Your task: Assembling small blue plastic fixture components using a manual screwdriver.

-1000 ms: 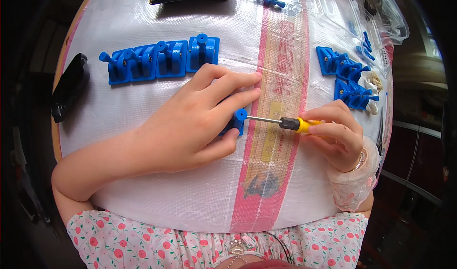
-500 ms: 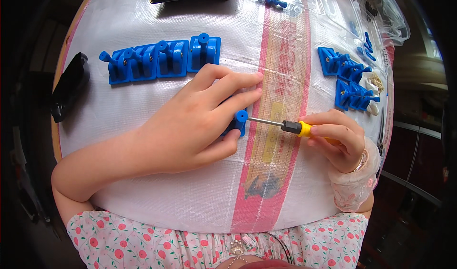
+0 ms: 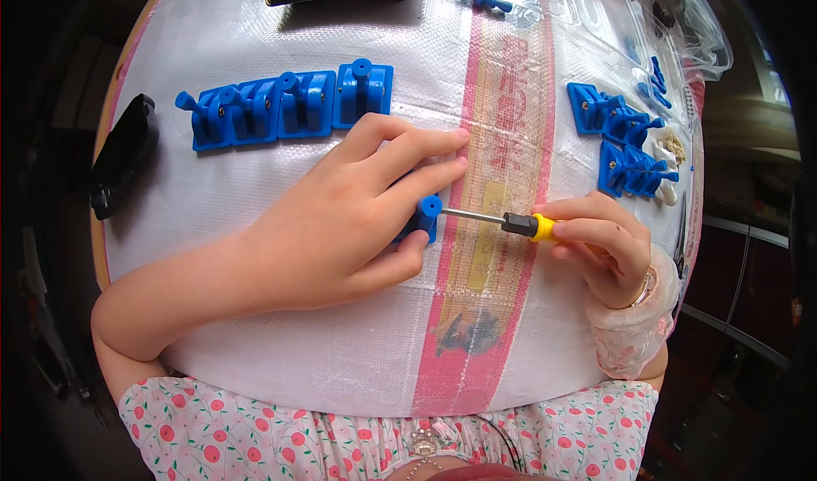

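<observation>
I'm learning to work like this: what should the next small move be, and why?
Probably a slight twist of the yellow-and-black screwdriver by the right hand: its shaft points at the blue piece, which the left hand holds on the white sheet, though whether the tip is seated cannot be seen.
</observation>
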